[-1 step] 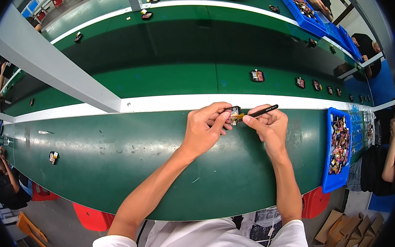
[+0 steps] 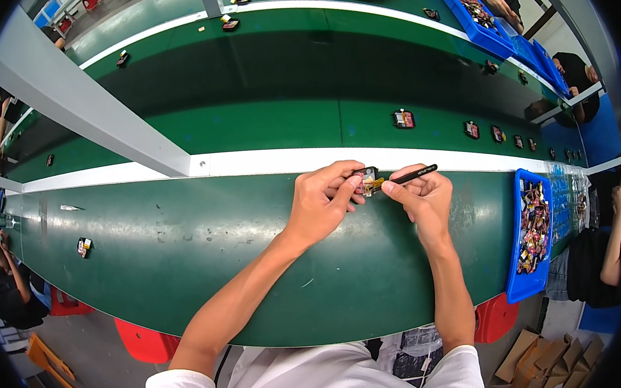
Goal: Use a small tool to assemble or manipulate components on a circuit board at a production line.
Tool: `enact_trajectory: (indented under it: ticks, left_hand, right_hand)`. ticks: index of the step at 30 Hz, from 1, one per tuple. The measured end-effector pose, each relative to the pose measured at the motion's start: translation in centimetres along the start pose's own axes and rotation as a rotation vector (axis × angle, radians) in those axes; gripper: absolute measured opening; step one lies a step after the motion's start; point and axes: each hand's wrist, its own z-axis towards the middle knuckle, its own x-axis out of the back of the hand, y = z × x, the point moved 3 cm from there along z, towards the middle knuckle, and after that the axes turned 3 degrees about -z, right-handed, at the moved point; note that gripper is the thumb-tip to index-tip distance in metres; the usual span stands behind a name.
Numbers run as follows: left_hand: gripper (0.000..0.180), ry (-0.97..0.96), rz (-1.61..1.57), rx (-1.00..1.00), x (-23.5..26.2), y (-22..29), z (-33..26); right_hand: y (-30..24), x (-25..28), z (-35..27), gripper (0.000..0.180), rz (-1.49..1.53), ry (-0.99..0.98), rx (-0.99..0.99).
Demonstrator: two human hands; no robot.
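Note:
Over the green workbench (image 2: 261, 263), close to its far white edge, my left hand (image 2: 317, 208) pinches a small black electronic unit (image 2: 370, 173) with its insides exposed. In my right hand (image 2: 426, 207) is a pair of slim black tweezers (image 2: 418, 173), slanting up to the right between thumb and fingers. The tweezers' tips are at the unit, beside a small yellow strip (image 2: 377, 184). My fingers partly hide the unit, so whether the tips grip the strip cannot be made out.
To the right, a blue tray (image 2: 513, 283) holds many small colourful parts. A similar unit (image 2: 84, 248) lies at the bench's left. Beyond the white rail, a green conveyor belt (image 2: 294, 123) carries several units. A grey post (image 2: 99, 97) rises left. Other people work around.

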Motion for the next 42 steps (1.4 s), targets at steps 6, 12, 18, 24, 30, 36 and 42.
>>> enact_trajectory:
  ticks: [6,12,18,24,30,36,42]
  left_hand:
    - [0.023,-0.009,-0.012,0.028,0.1,-0.1,0.0]
    - [0.024,-0.055,-0.165,0.111,0.4,-0.6,0.3]
    - [0.026,-0.076,-0.248,0.129,0.8,-0.4,0.5]
    - [0.027,-0.083,-0.258,0.126,1.0,-0.5,0.5]
    - [0.027,-0.077,-0.257,0.129,0.9,-0.3,0.5]
    - [0.027,-0.067,-0.253,0.118,1.0,-0.3,0.5]
    - [0.026,-0.059,-0.255,0.116,1.0,-0.4,0.5]
  right_hand:
    - [-0.3,-0.4,-0.1,0.013,0.052,-0.004,0.011]
    - [1.0,-0.6,-0.1,0.014,0.088,0.006,0.099]
    - [1.0,-0.6,-0.4,0.016,0.048,0.032,0.247]
    - [0.7,-1.0,-0.9,0.016,-0.029,0.11,0.372]
    - [1.0,-0.9,-0.9,0.014,-0.063,0.119,0.4]
    - [0.7,-1.2,-1.1,0.014,-0.098,0.143,0.397]
    - [0.7,-1.4,-1.4,0.012,-0.184,0.168,0.519]
